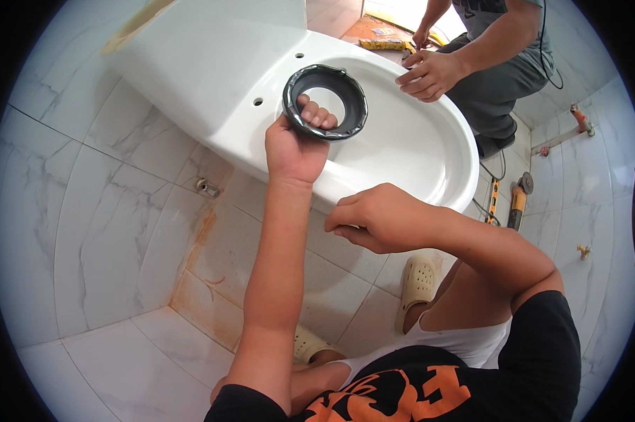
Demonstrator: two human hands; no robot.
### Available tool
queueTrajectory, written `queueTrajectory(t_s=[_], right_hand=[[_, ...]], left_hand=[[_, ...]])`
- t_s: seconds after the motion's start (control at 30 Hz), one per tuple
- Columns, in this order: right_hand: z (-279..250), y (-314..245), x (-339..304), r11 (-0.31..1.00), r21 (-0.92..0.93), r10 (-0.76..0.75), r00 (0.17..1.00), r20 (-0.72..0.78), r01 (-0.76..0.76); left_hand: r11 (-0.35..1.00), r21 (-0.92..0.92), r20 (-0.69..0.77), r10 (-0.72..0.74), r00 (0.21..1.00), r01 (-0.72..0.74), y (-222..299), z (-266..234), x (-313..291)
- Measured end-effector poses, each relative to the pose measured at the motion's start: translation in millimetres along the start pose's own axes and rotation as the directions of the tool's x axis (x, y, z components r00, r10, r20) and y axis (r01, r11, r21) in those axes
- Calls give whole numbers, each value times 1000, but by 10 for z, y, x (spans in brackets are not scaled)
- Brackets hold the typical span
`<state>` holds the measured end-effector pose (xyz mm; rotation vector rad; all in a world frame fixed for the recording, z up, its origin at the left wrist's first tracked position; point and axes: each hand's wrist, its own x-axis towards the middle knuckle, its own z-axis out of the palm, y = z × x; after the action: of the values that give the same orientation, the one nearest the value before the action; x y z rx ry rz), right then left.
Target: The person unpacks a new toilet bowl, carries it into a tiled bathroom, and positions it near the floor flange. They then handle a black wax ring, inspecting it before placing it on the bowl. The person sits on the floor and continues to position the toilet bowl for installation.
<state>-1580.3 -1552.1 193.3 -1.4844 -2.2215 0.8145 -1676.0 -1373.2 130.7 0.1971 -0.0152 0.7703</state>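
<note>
Head: left grip [297, 151] clasps black ring [357, 109]; right grip [375, 218] curled, seemingly empty; orange lettering [442, 403].

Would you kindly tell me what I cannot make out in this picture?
In the head view:
Part of the left hand: behind the black ring.
Palm of the right hand: hidden by its back.
Part of the toilet: cut off by the upper edge.
Head of the co-worker: likewise cut off.

Left grip [297, 151] holds 1 black ring [357, 105] over white toilet [402, 141].
</note>
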Motion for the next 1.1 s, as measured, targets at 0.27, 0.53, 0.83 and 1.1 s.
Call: queueTrajectory(t_s=[0.27,0.53,0.83,1.1], right_hand=[[-347,44,32,1000,-10,2,870,-493,-8],[-543,399,117,945,-300,-132,691,-711,-128],[-659,304,122,955,-294,-178,708,-683,-43],[-1037,128,-895,992,-127,-79,757,-649,-5]], left_hand=[[1000,4,2,6,1000,-6,-6,11,36],[992,86,12,-93,996,92,-21,96,-7],[967,107,12,-232,973,230,-208,376,-152],[752,644,57,-226,972,137,-609,842,-460]])
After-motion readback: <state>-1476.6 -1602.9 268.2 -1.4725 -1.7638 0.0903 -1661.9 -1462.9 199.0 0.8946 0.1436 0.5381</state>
